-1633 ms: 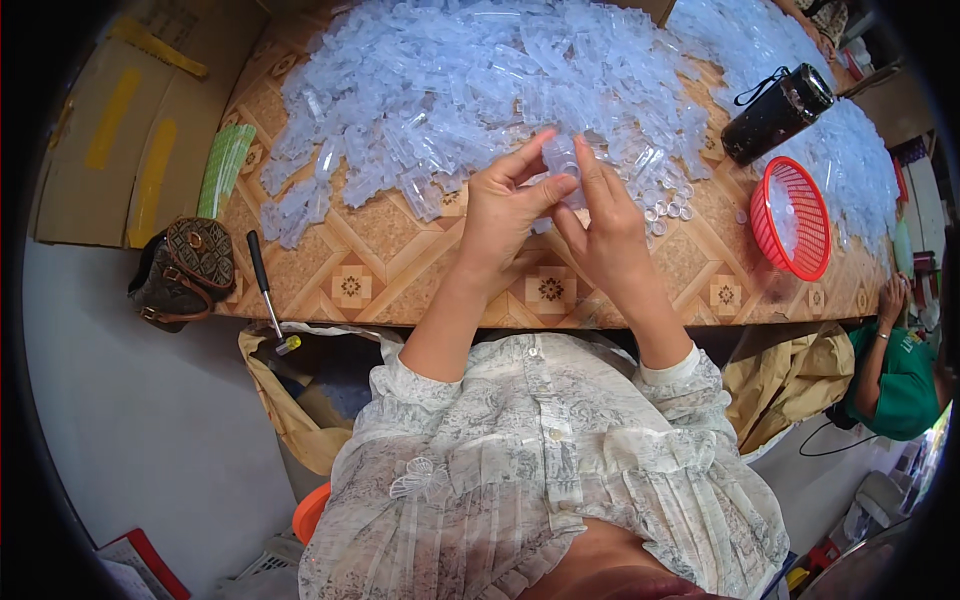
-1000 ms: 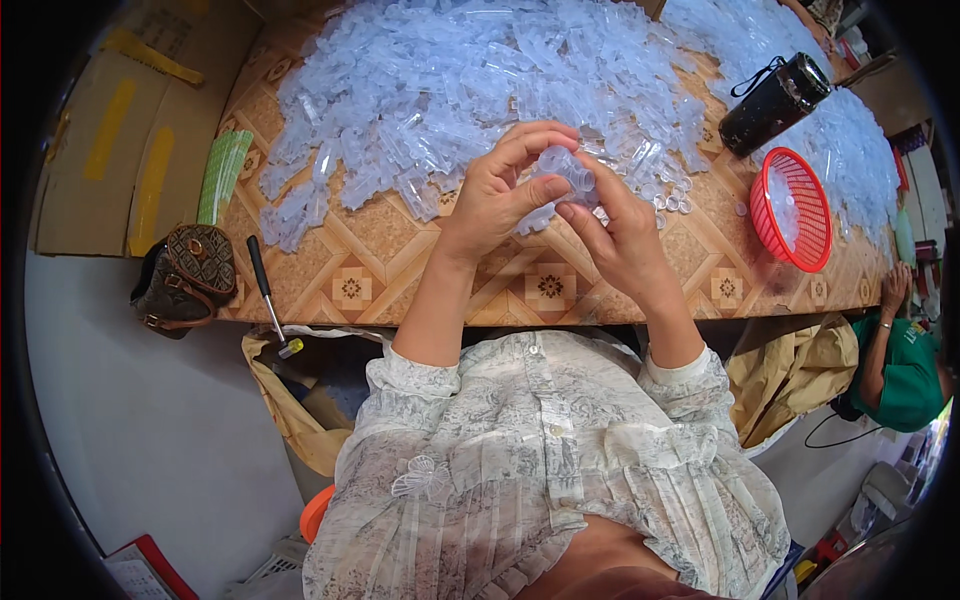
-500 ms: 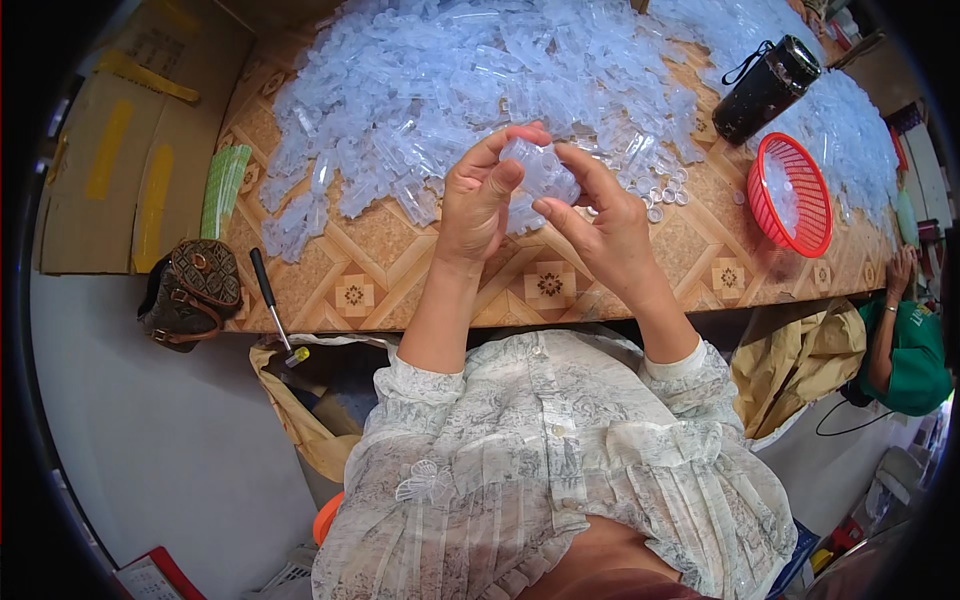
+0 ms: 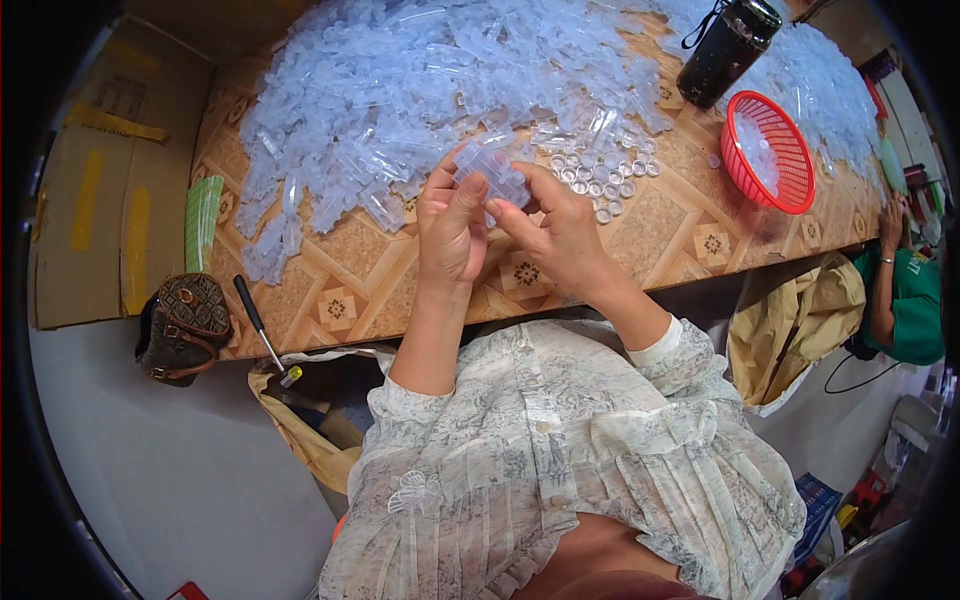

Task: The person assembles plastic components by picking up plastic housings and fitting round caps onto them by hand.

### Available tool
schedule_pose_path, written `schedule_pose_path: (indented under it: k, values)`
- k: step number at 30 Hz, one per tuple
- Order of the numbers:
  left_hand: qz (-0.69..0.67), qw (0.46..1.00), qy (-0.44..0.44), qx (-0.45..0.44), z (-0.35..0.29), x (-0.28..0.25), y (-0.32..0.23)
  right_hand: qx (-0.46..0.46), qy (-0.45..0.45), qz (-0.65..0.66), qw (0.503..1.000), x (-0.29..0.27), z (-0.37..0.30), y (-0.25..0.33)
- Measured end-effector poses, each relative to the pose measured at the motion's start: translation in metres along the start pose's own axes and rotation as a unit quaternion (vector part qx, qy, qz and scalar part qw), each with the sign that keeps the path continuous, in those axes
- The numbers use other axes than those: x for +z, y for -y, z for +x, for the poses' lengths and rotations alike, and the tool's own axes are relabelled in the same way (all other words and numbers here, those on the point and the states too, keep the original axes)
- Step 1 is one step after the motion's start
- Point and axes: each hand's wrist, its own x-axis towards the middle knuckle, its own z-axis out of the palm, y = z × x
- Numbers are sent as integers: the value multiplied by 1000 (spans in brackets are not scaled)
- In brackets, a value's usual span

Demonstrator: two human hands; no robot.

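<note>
Left hand and right hand are together above the desk, both pinched on a small clear plastic piece held just in front of the big heap of like pieces. Judged light, stiff, slick; best gripped by its edges. Flattened brown cardboard box with yellow tape strips lies far left; red basket right.

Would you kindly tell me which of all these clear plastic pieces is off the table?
Only the clear plastic piece pinched between the left hand and right hand; the rest lie heaped on the table.
</note>
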Motion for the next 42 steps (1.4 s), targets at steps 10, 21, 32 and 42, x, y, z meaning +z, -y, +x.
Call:
schedule_pose_path:
  k: [10, 21, 32, 42]
  values:
    - [60, 994, -17, -95, -17, 16, -18, -21, -6, -280, 960, -68, 12, -53]
    - [722, 676, 128, 67, -31, 21, -8, -64, 63, -381, 920, -30, 18, -69]
    - [794, 600, 86, 53, -59, -6, -54, -209, 89, -352, 908, -16, 0, -65]
    - [283, 940, 43, -184, -16, 0, -30, 48, 72, 43, 995, -52, 3, -42]
